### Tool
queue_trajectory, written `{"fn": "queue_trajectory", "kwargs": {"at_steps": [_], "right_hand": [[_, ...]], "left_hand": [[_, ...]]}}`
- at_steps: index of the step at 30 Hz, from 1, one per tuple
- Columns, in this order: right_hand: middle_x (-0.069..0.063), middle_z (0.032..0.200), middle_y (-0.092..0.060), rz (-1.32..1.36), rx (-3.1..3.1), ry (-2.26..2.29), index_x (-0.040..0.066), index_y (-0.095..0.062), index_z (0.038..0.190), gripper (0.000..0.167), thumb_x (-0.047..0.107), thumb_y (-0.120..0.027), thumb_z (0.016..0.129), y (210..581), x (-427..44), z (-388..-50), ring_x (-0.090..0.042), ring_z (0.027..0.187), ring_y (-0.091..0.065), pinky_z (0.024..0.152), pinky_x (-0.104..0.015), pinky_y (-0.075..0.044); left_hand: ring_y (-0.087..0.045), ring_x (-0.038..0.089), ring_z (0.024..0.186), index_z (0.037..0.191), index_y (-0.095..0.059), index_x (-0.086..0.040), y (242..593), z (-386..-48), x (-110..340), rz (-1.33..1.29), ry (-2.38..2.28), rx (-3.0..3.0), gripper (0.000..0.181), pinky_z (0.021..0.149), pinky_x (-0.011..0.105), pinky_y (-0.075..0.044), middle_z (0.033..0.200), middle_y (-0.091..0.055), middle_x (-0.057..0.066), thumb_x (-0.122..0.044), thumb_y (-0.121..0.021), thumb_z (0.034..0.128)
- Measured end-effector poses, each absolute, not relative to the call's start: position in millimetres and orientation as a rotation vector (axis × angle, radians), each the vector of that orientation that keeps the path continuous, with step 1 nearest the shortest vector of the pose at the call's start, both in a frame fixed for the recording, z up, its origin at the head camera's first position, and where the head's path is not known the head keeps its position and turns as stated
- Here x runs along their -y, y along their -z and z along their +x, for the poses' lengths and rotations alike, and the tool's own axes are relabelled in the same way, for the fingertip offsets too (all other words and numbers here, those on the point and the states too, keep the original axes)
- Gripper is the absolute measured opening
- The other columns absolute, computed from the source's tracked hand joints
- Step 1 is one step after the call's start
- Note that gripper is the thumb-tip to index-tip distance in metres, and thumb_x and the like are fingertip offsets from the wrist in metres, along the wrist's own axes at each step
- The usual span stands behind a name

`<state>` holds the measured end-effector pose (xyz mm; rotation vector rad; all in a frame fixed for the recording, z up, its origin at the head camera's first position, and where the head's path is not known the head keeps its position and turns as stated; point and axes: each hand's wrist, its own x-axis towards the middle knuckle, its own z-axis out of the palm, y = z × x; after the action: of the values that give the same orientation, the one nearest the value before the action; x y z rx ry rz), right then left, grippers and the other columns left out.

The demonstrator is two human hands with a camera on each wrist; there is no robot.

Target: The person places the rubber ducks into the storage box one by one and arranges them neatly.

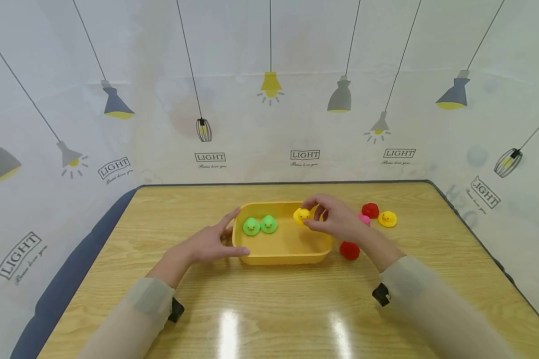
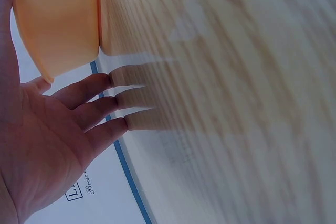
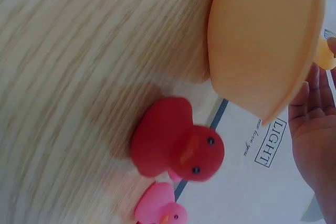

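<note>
– What does your right hand [image 1: 334, 219] hold?
– With it I pinch a small, rounded, rubber-looking yellow duck [image 1: 301, 216] between thumb and fingers, over the right part of a yellow-orange, round-cornered, plastic-looking tray [image 1: 278, 259].
– And the left hand [image 1: 208, 244]?
– I have it spread across the tray's left end, thumb at the near corner, fingers toward the far one.
– Anything lying inside?
– Two round green ducks [image 1: 268, 224] with orange beaks, side by side, nearer my left hand.
– Outside?
– On the glossy, pale wooden table [image 1: 260, 299], just right of the tray, a red duck [image 1: 350, 251]; farther back, a pink duck [image 1: 364, 218] partly hidden by my hand, another red duck [image 1: 370, 210] and another yellow duck [image 1: 388, 219]
</note>
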<state>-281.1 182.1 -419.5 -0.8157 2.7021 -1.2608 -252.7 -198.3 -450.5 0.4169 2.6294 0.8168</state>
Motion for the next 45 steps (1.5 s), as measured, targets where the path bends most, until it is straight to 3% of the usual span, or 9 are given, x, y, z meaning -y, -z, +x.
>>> {"fn": "queue_trajectory", "kwargs": {"at_steps": [11, 20, 35, 41, 45], "right_hand": [[-0.010, 0.125, -0.073, -0.887, -2.659, 1.199, 0.008, -0.072, 0.128, 0.032, 0.014, -0.083, 0.099, 435.8, -152.2, -298.5, -0.018, 0.094, -0.065, 0.081, -0.029, -0.057], [-0.007, 0.127, -0.073, -0.779, -2.655, 1.164, 0.011, -0.072, 0.132, 0.033, 0.017, -0.081, 0.101, 443.1, -149.7, -301.3, -0.020, 0.097, -0.063, 0.081, -0.031, -0.057], [-0.008, 0.124, -0.073, -0.739, -2.751, 0.917, 0.009, -0.071, 0.130, 0.032, 0.015, -0.081, 0.100, 446.0, -136.9, -304.6, -0.017, 0.095, -0.069, 0.093, -0.035, -0.062], [-0.007, 0.124, -0.076, -0.720, -2.778, 0.821, 0.008, -0.072, 0.130, 0.030, 0.012, -0.080, 0.101, 448.9, -133.8, -304.9, -0.019, 0.105, -0.070, 0.101, -0.040, -0.062], [-0.006, 0.127, -0.077, -0.715, -2.782, 0.830, 0.009, -0.073, 0.132, 0.030, 0.013, -0.079, 0.102, 449.3, -133.6, -303.2, -0.018, 0.103, -0.069, 0.099, -0.039, -0.062]], "left_hand": [[-0.037, 0.051, 0.161, 0.175, 0.000, -0.049, 451.1, -254.4, 197.0, 0.418, -0.809, -2.620, 0.123, 0.129, 0.072, -0.031, 0.171, -0.050, 0.004, -0.083, -0.076, 0.0849], [-0.038, 0.051, 0.161, 0.176, 0.000, -0.048, 450.5, -255.1, 194.2, 0.432, -0.815, -2.622, 0.124, 0.129, 0.072, -0.032, 0.171, -0.050, 0.005, -0.083, -0.076, 0.0849], [-0.039, 0.053, 0.160, 0.175, 0.002, -0.048, 450.3, -254.4, 199.9, 0.434, -0.825, -2.631, 0.123, 0.127, 0.073, -0.034, 0.171, -0.051, 0.007, -0.081, -0.076, 0.0863], [-0.038, 0.052, 0.160, 0.176, 0.000, -0.046, 451.5, -254.8, 198.8, 0.437, -0.831, -2.625, 0.123, 0.128, 0.073, -0.033, 0.171, -0.051, 0.007, -0.081, -0.076, 0.0862], [-0.038, 0.052, 0.160, 0.176, 0.001, -0.046, 452.1, -255.2, 197.9, 0.430, -0.822, -2.624, 0.123, 0.128, 0.073, -0.033, 0.171, -0.050, 0.008, -0.081, -0.076, 0.0862]]}}
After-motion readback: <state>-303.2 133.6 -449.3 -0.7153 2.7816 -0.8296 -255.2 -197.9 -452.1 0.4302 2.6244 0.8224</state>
